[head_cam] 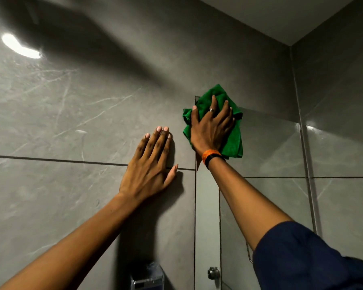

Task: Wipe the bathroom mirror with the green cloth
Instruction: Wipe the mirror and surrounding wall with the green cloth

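Note:
The green cloth (pixel 232 143) is pressed flat against the top left corner of the bathroom mirror (pixel 266 147), a frameless pane that reflects the grey tiles. My right hand (pixel 211 128), fingers spread and wearing a ring and an orange-and-black wristband, lies on the cloth and covers its middle. My left hand (pixel 151 162) rests flat on the grey tiled wall (pixel 61 126) just left of the mirror's edge, fingers apart and holding nothing.
The side wall (pixel 344 101) meets the mirror wall at a corner on the right. A small metal knob (pixel 213 272) and a dark boxy fixture (pixel 147 277) sit low on the wall. A lamp's glare (pixel 19 46) shows at upper left.

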`<move>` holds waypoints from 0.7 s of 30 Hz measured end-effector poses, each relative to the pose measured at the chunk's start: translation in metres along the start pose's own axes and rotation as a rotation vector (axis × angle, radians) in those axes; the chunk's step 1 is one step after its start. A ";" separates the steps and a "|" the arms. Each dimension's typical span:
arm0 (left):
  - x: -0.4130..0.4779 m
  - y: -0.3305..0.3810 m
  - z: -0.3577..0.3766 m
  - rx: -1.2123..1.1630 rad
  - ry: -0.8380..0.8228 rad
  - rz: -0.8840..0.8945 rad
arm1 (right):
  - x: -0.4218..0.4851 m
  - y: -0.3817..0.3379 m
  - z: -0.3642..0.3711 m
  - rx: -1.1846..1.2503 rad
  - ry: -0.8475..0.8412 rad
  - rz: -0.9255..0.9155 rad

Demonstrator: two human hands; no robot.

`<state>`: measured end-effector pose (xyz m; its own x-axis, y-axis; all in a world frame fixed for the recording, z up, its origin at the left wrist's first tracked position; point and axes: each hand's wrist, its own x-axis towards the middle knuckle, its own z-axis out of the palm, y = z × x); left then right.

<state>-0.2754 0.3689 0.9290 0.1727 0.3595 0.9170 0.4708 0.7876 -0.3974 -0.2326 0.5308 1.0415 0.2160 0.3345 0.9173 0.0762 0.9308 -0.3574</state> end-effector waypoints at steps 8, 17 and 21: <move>-0.001 -0.007 -0.011 -0.030 -0.043 -0.002 | 0.037 -0.029 -0.004 0.127 0.013 -0.090; 0.004 -0.112 -0.106 0.178 -0.038 -0.086 | 0.017 -0.110 -0.027 0.322 0.133 -0.299; -0.013 -0.149 -0.153 0.289 -0.097 -0.130 | -0.029 -0.153 -0.047 0.319 0.105 -0.368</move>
<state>-0.2160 0.1702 0.9811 0.0380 0.2817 0.9587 0.2164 0.9343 -0.2832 -0.2050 0.3721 1.0614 0.3291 -0.0258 0.9439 -0.1320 0.9886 0.0730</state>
